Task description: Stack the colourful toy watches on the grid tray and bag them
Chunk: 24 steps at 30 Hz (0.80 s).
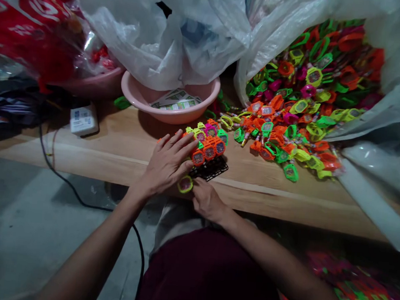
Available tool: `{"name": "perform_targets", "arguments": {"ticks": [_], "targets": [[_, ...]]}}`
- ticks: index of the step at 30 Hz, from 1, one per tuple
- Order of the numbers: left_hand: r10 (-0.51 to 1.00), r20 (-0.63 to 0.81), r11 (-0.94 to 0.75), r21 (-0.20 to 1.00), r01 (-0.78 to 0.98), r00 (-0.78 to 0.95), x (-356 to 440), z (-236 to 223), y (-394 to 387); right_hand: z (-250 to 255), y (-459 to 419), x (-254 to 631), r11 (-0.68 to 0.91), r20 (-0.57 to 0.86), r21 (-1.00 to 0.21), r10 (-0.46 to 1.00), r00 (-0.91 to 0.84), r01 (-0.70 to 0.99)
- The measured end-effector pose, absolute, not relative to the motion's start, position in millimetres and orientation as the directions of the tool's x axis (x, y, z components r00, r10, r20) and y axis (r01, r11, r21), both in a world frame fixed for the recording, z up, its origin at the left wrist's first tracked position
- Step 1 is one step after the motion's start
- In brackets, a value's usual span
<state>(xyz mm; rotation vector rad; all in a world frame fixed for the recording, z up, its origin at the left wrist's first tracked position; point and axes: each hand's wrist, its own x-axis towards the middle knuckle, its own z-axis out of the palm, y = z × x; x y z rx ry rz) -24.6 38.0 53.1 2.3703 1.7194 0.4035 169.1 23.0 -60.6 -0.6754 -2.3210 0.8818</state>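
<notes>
Left hand (171, 159), outstretched, lies over toy watches (209, 149) on black rack (215, 168); right hand (209, 200) curled at rack's near edge by yellow watch (185, 184), grip's hold unclear.

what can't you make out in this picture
All in the head view:
Watches on the black rack: some hidden under the left hand.
Right hand: its own curled fingers hide whether it grips anything.
Papers in the pink bowl: partly covered by the plastic bag.
White box: print too small to read.
Bright heap, lower right: blurred, cut off by the picture's edge.
</notes>
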Motion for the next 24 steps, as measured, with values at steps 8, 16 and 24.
{"name": "perform_targets", "arguments": {"ticks": [8, 16, 24], "targets": [[0.913, 0.269, -0.372, 0.239, 0.897, 0.307, -28.9, 42.1, 51.2, -25.0, 66.9, 198.4, 0.676, 0.287, -0.689, 0.584, -0.759, 0.260], [0.869, 0.339, -0.438, 0.185, 0.880, 0.361, -28.7, 33.3, 65.5, 5.8, 131.3, 401.4, 0.122, 0.304, -0.497, 0.952, 0.040, 0.859], [0.877, 0.302, -0.450, 0.237, 0.861, 0.375, -13.4, 40.9, 74.2, -20.7, 103.2, 416.0, 0.265, 0.166, -0.501, 0.964, -0.209, 0.824]]}}
